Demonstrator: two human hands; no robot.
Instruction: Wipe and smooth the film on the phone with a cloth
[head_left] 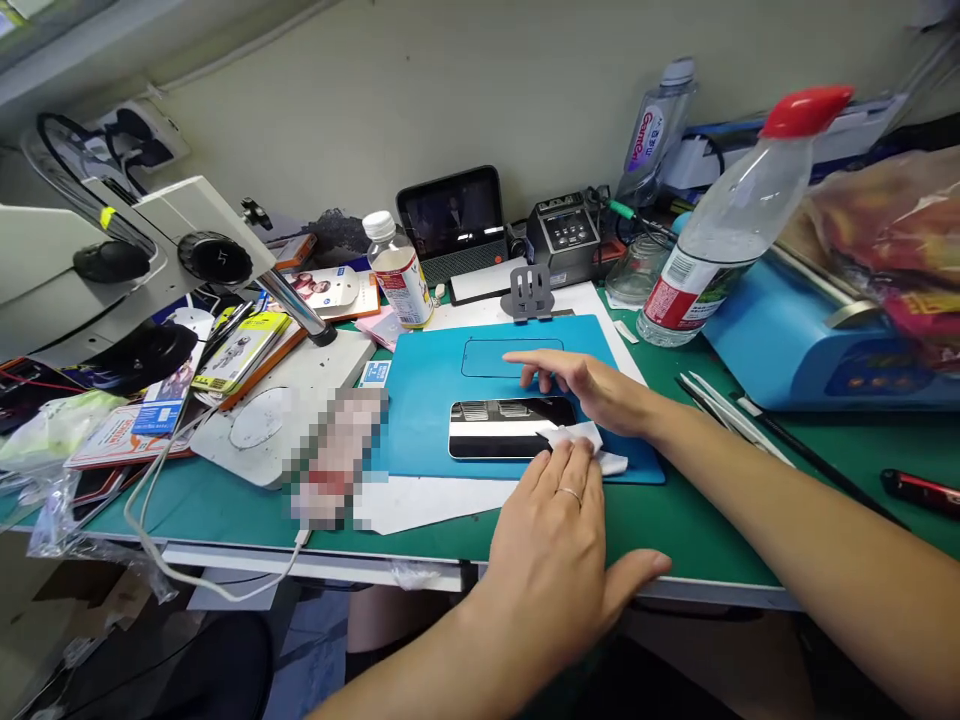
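A black-screened phone (pixel 491 445) with a light rim lies on the blue mat (pixel 420 390), its glass reflecting bright shapes. My left hand (pixel 551 540) is palm down at its near right end, the fingers together and pressing a crumpled white tissue (pixel 581 435) against the phone; its thumb sticks out to the right. My right hand (pixel 574 385) is just above the far right end of the phone, index finger stretched out and the others loosely bent, with nothing in it. Beyond the phone, a thin black rectangular frame outline (pixel 512 341) lies on the mat.
A pixelated device (pixel 337 455) with a white cable lies left of the mat, by a microscope stand (pixel 292 300). Behind stand a white-capped bottle (pixel 397 270), a small screen (pixel 454 225) and a grey phone holder (pixel 529 292). At right are a red-capped bottle (pixel 720 230), tweezers (pixel 739 415) and a blue machine (pixel 787 335).
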